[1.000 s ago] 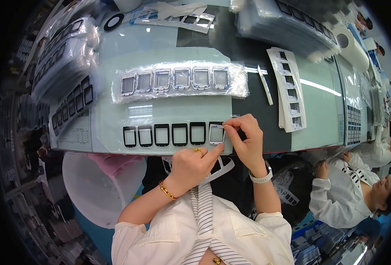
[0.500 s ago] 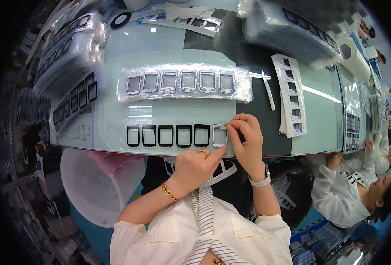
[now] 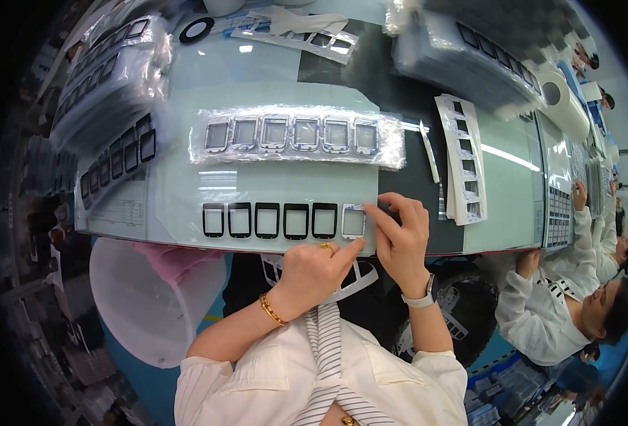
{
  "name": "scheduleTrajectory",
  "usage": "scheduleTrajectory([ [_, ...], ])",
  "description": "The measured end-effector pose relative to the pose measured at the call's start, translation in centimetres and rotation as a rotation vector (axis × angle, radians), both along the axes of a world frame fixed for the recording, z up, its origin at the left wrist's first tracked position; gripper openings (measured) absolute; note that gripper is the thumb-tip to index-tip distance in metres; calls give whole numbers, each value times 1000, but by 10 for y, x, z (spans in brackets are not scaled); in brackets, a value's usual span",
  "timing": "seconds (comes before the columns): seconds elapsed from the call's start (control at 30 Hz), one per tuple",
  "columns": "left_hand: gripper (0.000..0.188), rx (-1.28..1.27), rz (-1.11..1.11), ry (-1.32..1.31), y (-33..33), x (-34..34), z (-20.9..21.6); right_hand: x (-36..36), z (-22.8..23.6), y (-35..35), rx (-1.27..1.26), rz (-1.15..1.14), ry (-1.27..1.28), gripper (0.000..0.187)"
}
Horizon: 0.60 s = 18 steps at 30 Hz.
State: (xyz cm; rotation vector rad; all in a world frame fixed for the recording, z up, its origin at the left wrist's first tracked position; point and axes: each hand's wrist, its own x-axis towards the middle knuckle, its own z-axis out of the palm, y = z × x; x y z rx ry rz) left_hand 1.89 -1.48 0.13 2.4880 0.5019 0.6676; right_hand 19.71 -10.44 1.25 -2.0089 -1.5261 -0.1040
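Observation:
My left hand (image 3: 314,270) lies at the table's front edge, its index finger stretched to the lower right corner of a pale-rimmed rectangular frame (image 3: 354,220). The other left fingers are curled under. At the upper right corner of that frame, my right hand (image 3: 403,231) has thumb and index finger close together; anything thin between them is too small to make out. To the left, several black-rimmed rectangular frames (image 3: 295,221) lie in a row with the pale one. Behind them is a clear plastic-wrapped strip (image 3: 300,135) holding similar frames.
A white pen-like tool (image 3: 428,153) and white cut-out strips (image 3: 461,160) lie to the right. Plastic-wrapped stacks (image 3: 463,64) stand at the back right and left. A black tape roll (image 3: 196,30) sits far back. A white bin (image 3: 151,305) stands below; co-workers sit at right.
My right hand has shifted slightly right, its fingertips drawing off the pale frame's upper right corner. The left index finger stays at the lower corner. A co-worker's arm at right has reached forward.

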Motion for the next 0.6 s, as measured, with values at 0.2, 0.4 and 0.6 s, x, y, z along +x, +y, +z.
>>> scheduleTrajectory([
  [0.2,31,-25,-22,3,3,-8,-1,1,13,1,-26,35,-87,37],
  [0.4,51,-590,-6,-267,14,-33,22,-19,44,-18,-268,429,603,32],
  [0.6,31,-646,-43,-187,31,-55,22,-25,39,-18,-361,366,769,14],
])
